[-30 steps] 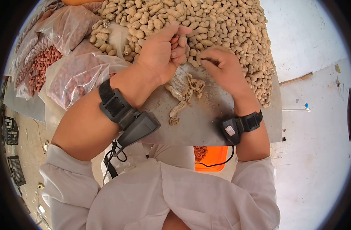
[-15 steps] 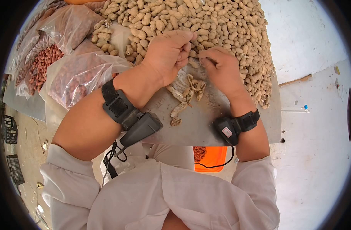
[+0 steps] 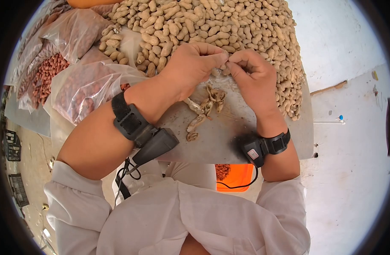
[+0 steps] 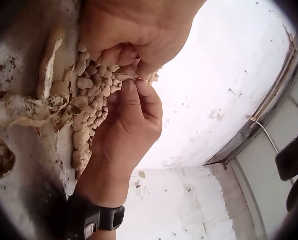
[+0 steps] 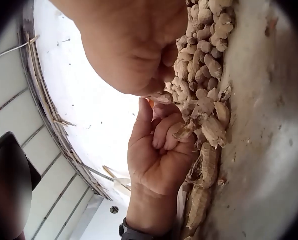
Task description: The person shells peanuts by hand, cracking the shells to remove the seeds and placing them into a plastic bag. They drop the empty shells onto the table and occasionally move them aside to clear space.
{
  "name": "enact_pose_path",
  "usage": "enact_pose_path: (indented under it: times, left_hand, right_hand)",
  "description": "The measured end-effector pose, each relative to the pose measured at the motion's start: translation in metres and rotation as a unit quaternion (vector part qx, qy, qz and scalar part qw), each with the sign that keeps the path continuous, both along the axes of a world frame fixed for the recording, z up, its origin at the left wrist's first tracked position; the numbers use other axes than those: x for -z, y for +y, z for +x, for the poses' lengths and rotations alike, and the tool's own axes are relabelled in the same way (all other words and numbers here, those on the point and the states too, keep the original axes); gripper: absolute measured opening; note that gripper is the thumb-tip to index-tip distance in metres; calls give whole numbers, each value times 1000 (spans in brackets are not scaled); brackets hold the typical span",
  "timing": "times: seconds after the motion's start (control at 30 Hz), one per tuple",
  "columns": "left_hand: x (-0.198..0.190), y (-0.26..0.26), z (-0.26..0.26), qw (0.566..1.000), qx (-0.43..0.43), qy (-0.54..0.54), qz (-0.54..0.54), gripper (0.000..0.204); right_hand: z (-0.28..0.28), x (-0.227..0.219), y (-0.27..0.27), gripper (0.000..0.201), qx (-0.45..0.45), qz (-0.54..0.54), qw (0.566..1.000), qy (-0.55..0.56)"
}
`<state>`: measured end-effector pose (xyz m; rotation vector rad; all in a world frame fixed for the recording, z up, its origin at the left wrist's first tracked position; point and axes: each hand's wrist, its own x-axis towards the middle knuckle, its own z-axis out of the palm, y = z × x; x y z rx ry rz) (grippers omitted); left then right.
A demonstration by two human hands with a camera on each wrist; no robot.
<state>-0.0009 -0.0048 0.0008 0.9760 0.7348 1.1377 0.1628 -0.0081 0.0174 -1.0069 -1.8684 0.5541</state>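
My left hand [image 3: 188, 70] and right hand [image 3: 255, 78] meet fingertip to fingertip at the near edge of a heap of unshelled peanuts [image 3: 254, 25]. Between them, thumbs and forefingers pinch a small peanut [image 4: 125, 76], mostly covered by the fingers. The other fingers of the left hand curl in toward its palm, as the right wrist view shows. On the grey tabletop [image 3: 229, 136] just below the hands lie several split, empty peanut shells [image 3: 218, 97].
Clear plastic bags [image 3: 82, 91] of red shelled peanuts stand at the left. Under the table's front edge, an orange container [image 3: 239, 176] holds reddish kernels. Black crates [image 3: 18, 189] sit on the floor at far left. A white wall [image 3: 352, 170] stands at the right.
My left hand has come down and right from over the heap to meet the right hand. The two hands, apart before, now join at the fingertips. The shells have stayed in place.
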Motion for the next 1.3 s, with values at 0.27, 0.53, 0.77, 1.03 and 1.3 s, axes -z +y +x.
enact_pose_path:
  times: [0.27,0.53,0.77,1.03,1.3]
  left_hand:
    - [2,1,0,999,11,-43,31,15]
    - [-3,-3,1,996,-12,-14,88,17]
    - [2,0,-1,981,-6,74,179,15]
    - [11,2,0,980,-17,97,172,8]
    - [9,-1,1,982,-28,95,161,4]
  right_hand:
    - [0,-1,1,14,-26,-109,986,125]
    - [1,3,3,15,-32,-117,983,135]
    - [2,0,-1,10,-37,-96,990,96]
    - [-6,-2,-8,9,26,-54,998,-6]
    - [-6,-1,-7,12,42,-36,997,-51]
